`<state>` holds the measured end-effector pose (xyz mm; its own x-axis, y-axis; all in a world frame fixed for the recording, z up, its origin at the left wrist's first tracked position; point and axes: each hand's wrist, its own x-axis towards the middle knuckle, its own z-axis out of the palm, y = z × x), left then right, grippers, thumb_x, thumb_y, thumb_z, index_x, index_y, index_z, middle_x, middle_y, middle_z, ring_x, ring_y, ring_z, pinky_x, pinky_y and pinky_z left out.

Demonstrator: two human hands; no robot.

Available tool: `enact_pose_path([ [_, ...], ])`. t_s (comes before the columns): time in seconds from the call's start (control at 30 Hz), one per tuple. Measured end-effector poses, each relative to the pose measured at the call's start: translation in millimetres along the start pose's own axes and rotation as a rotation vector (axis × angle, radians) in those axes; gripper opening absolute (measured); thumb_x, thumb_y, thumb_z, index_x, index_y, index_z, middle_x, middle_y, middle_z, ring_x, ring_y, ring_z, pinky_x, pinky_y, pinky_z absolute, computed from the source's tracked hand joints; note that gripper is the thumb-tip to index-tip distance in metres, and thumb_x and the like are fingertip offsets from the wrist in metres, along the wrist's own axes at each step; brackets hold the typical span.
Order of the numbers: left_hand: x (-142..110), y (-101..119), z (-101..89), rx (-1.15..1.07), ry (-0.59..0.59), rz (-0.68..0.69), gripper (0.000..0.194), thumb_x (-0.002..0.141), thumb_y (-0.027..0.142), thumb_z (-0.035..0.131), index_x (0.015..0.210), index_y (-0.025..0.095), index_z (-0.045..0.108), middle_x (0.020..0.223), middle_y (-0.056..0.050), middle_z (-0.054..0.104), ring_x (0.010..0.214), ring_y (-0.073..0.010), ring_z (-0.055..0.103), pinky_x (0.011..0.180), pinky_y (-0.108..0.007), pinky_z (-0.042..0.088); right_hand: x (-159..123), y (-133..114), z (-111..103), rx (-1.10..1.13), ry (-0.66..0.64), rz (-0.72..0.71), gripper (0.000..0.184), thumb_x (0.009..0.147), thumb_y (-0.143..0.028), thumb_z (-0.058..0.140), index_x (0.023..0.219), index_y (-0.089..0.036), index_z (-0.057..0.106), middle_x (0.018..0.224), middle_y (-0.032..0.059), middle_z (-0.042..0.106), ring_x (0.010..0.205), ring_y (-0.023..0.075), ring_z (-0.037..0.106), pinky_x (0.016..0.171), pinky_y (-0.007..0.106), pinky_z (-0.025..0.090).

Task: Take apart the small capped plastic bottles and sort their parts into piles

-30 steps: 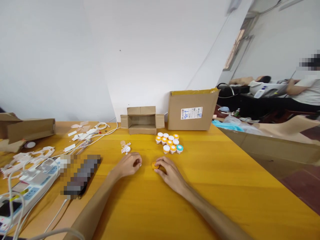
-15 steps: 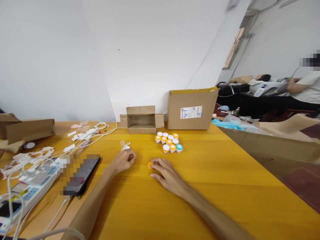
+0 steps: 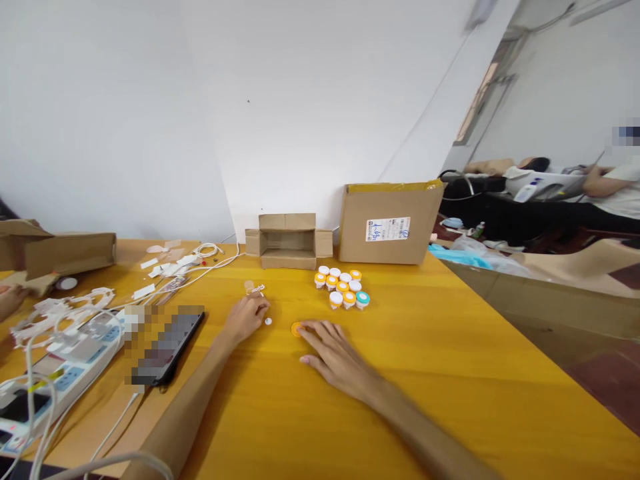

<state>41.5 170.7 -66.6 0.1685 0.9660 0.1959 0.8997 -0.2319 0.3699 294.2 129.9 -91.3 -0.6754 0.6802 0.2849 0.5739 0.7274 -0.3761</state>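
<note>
My left hand (image 3: 247, 317) rests on the table with its fingers curled together; what they hold, if anything, is hidden. A small white disc (image 3: 269, 321) lies on the wood just right of its fingertips. Beyond the knuckles are small white plastic pieces (image 3: 257, 291) and a clear round piece (image 3: 249, 287). My right hand (image 3: 334, 350) lies palm down, fingers stretched out and thumb apart, the index fingertip touching the rim of an orange round cap (image 3: 296, 329). Farther back stands a cluster of several small round-topped items (image 3: 343, 287) with white, orange and teal tops.
An open small carton (image 3: 287, 260) and a taped cardboard box (image 3: 390, 243) stand by the wall. Left are a phone (image 3: 170, 350), a power strip (image 3: 65, 380), cables and white scraps (image 3: 175, 267). Another person's hand (image 3: 10, 300) shows at the left edge near a carton (image 3: 70, 255).
The small white disc has come into sight beside my left fingers. My right thumb and fingers have spread a little more on the cap's side. Another person's hand has appeared at far left.
</note>
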Motion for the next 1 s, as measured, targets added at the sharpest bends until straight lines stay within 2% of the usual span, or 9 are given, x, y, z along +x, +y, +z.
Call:
enact_pose_path([
  [0.1,0,-1,0.4,0.043,-0.008,-0.023,0.024,0.087,0.01,0.051,0.087,0.023,0.072,0.1,-0.006,0.072,0.096,-0.0219,0.068,0.08,-0.03,0.05,0,-1,0,-0.067,-0.016,-0.019,0.045,0.101,-0.039,0.048,0.144,-0.028,0.044,0.141,0.0079,0.055,0.122,0.0261,0.05,0.098,0.043,0.043],
  [0.2,0,-3,-0.6,0.054,0.026,-0.054,0.025,0.087,0.01,0.052,0.091,0.024,0.073,0.105,-0.005,0.072,0.097,-0.0207,0.068,0.082,-0.029,0.05,0,0,2,-0.126,-0.033,-0.035,0.047,0.102,-0.04,0.044,0.146,-0.025,0.043,0.145,0.0085,0.052,0.126,0.0258,0.048,0.1,0.043,0.043],
  [0.33,1,-8,-3.1,0.048,0.116,-0.082,0.025,0.089,0.012,0.049,0.089,0.022,0.072,0.1,-0.005,0.07,0.087,-0.0191,0.068,0.078,-0.029,0.051,1,3,7,-0.165,-0.028,-0.053,0.051,0.103,-0.041,0.041,0.151,-0.026,0.036,0.149,0.0076,0.048,0.128,0.0258,0.047,0.101,0.044,0.043],
  [0.43,2,-14,-2.7,0.018,0.207,-0.076,0.026,0.089,0.011,0.048,0.09,0.022,0.071,0.098,-0.004,0.068,0.091,-0.0194,0.067,0.079,-0.029,0.052,5,4,9,-0.178,-0.035,-0.064,0.054,0.103,-0.043,0.04,0.153,-0.026,0.031,0.151,0.0075,0.046,0.13,0.0264,0.046,0.103,0.044,0.042],
  [0.53,3,-20,-0.1,-0.004,0.329,-0.032,0.026,0.087,0.011,0.049,0.096,0.023,0.07,0.104,-0.005,0.065,0.1,-0.0209,0.063,0.088,-0.032,0.052,16,1,11,-0.197,-0.069,-0.066,0.055,0.103,-0.044,0.039,0.153,-0.022,0.033,0.152,0.009,0.044,0.132,0.0268,0.044,0.105,0.045,0.041],
  [0.63,3,-26,3.0,0.013,0.387,0.026,0.025,0.084,0.012,0.054,0.1,0.023,0.069,0.118,-0.008,0.059,0.104,-0.0233,0.059,0.096,-0.039,0.05,32,-3,16,-0.213,-0.079,-0.065,0.054,0.103,-0.045,0.038,0.151,-0.02,0.037,0.152,0.011,0.044,0.133,0.0265,0.043,0.106,0.044,0.041],
  [0.77,0,-30,6.7,0.05,0.358,0.014,0.026,0.083,0.014,0.059,0.104,0.026,0.069,0.135,-0.009,0.051,0.117,-0.0285,0.052,0.097,-0.047,0.047,49,-9,25,-0.227,-0.052,-0.081,0.053,0.103,-0.046,0.038,0.15,-0.02,0.039,0.152,0.0111,0.044,0.135,0.0258,0.042,0.106,0.043,0.042],
  [1.0,1,-36,12.2,0.051,0.291,-0.018,0.015,0.087,0.021,0.06,0.095,0.027,0.071,0.137,-0.009,0.052,0.122,-0.0294,0.049,0.096,-0.047,0.046,48,-14,30,-0.245,-0.002,-0.115,0.044,0.103,-0.042,0.041,0.143,-0.025,0.048,0.149,0.0104,0.048,0.132,0.0253,0.045,0.102,0.041,0.045],
])
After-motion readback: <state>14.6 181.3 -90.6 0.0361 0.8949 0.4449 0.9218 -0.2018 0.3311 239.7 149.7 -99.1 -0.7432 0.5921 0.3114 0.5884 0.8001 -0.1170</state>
